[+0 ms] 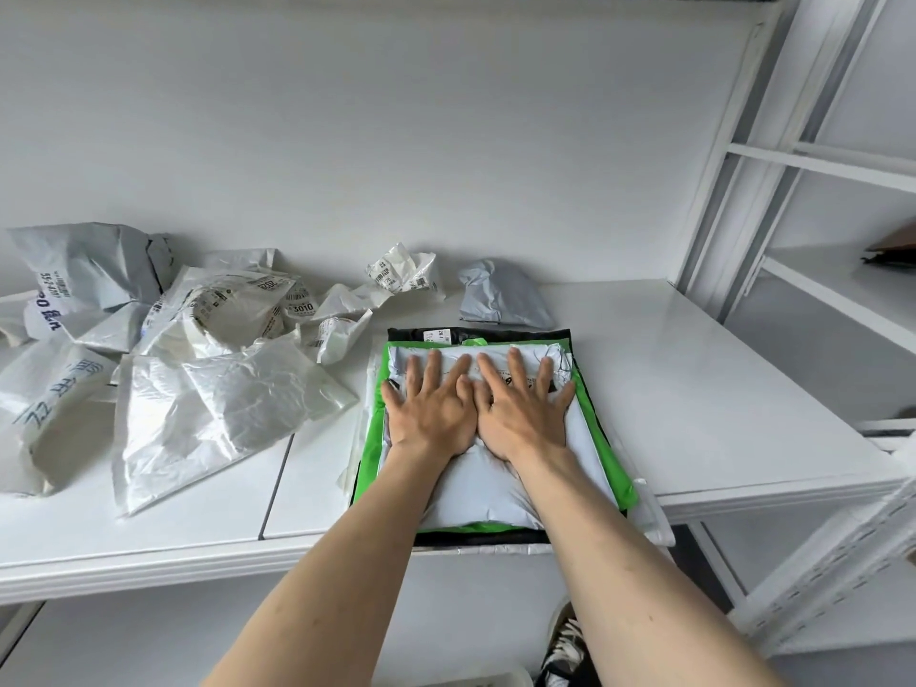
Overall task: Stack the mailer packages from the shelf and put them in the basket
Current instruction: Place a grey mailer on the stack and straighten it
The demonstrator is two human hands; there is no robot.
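Both hands are flat on top of the stack. The left hand (430, 409) and right hand (520, 406) sit side by side, touching at the inner edges, fingers straight and spread, pointing to the far side. Nothing gripped, just palms pressing down on the top mailer, a pale blue-white mailer (488, 476) that puffs up a bit near the wrists. Both forearms come in bare from the near edge, angled toward each other.

Under that one there's a bright green mailer (369, 468) sticking out on the left, right and near sides, and a black mailer (515, 334) at the bottom showing along the far edge with a small white label on it. The stack (602, 438) sits on the white shelf (718, 389), right at its near edge, slightly overhanging.

To the left there's a messy heap of crumpled white and grey mailers (198, 349) with printed labels, well apart from the hands except the closest bit, which is near the stack's far-left corner. Just beyond the stack on the far side, a small grey mailer (503, 297) lies alone, with a crumpled white labelled one (401, 270) to its left. White shelf racking (773, 156) on the right. Down at the near edge, a shoe (565, 647) with white laces on the floor, and a sliver of a white rim beside it that I can't identify.
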